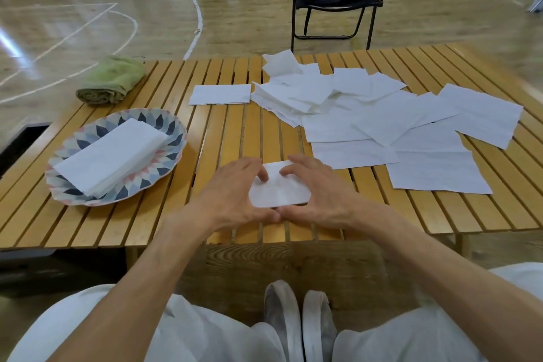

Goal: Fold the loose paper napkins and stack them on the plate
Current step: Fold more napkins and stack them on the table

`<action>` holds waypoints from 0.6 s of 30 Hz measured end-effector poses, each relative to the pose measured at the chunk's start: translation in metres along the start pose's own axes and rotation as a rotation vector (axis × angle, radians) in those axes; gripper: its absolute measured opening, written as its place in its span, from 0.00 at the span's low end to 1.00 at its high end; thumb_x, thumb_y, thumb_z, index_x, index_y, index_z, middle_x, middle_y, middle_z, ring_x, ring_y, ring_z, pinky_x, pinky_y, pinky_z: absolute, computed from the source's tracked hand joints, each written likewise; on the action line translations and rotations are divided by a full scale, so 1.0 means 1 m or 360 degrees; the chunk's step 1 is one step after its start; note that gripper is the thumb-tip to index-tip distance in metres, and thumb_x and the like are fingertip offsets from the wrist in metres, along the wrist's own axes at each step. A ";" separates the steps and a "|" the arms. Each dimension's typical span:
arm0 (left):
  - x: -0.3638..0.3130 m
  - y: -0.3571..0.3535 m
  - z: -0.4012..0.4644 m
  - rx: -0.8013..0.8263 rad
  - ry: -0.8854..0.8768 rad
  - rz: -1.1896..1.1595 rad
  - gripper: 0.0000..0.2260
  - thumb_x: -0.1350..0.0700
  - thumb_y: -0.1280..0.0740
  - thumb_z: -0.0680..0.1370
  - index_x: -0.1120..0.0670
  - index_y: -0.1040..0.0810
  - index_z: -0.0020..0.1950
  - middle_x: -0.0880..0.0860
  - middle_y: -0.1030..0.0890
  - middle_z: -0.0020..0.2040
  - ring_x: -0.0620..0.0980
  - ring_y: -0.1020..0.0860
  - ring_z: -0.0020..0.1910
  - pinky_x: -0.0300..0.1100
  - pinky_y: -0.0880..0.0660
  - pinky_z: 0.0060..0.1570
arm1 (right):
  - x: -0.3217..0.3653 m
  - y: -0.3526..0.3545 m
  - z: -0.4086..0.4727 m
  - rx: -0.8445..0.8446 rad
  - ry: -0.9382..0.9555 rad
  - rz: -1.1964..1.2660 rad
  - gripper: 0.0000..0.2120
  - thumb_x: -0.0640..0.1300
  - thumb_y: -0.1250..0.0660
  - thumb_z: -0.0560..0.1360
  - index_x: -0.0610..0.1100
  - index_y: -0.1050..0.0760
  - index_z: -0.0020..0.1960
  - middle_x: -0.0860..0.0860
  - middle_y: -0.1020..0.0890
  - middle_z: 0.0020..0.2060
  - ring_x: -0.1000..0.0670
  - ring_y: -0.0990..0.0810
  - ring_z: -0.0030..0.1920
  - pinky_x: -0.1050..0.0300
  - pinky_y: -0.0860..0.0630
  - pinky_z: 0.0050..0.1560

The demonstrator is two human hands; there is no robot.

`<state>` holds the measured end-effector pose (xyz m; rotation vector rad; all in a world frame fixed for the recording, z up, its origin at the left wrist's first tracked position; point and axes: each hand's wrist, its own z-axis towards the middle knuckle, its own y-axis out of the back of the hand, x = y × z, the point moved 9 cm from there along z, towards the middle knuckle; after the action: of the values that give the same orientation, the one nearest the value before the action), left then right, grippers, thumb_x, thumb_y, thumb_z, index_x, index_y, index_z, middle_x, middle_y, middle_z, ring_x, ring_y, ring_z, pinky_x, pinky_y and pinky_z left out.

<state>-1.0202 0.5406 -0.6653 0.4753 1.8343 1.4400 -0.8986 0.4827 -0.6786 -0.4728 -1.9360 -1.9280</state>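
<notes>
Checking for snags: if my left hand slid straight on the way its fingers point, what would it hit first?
Likely the right hand. The left hand points up and right across the folded napkin it presses, and the right hand's fingers rest on that napkin close ahead. Depth is hard to judge.

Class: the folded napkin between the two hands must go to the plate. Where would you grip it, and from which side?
Probably pinch the folded napkin at its near long edge, coming from the person's side: it lies flat and that edge is bare.
</notes>
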 end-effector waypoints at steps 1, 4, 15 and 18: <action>0.002 -0.002 0.001 0.0028 0.0026 0.0004 0.32 0.33 0.27 0.67 0.44 0.32 0.65 0.45 0.33 0.72 0.47 0.35 0.70 0.46 0.39 0.70 | -0.001 -0.002 0.001 0.0021 0.0008 -0.0046 0.37 0.67 0.30 0.71 0.54 0.36 0.74 0.54 0.40 0.78 0.51 0.42 0.76 0.48 0.44 0.75; 0.006 -0.002 0.002 0.0040 0.0057 -0.0022 0.32 0.35 0.27 0.68 0.45 0.33 0.66 0.46 0.32 0.70 0.47 0.34 0.68 0.46 0.35 0.68 | -0.003 0.002 0.003 -0.0002 0.0036 -0.0072 0.38 0.67 0.31 0.71 0.53 0.36 0.75 0.55 0.35 0.75 0.52 0.39 0.73 0.50 0.41 0.74; 0.009 -0.002 0.005 0.0048 0.0070 0.0004 0.34 0.32 0.28 0.67 0.45 0.34 0.67 0.45 0.31 0.69 0.47 0.33 0.67 0.45 0.36 0.67 | -0.008 0.005 0.007 -0.0061 0.0042 -0.0059 0.43 0.70 0.29 0.68 0.53 0.38 0.76 0.55 0.32 0.71 0.53 0.37 0.71 0.51 0.40 0.72; 0.010 0.000 0.006 0.0010 0.0094 0.0026 0.33 0.33 0.28 0.68 0.45 0.33 0.67 0.46 0.30 0.68 0.48 0.32 0.67 0.46 0.36 0.67 | -0.007 0.008 0.005 -0.0018 0.0000 0.0026 0.44 0.69 0.29 0.68 0.53 0.40 0.77 0.55 0.36 0.75 0.53 0.40 0.75 0.53 0.43 0.73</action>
<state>-1.0224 0.5510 -0.6694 0.4563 1.8857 1.4737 -0.8886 0.4882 -0.6756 -0.4900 -1.9168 -1.9296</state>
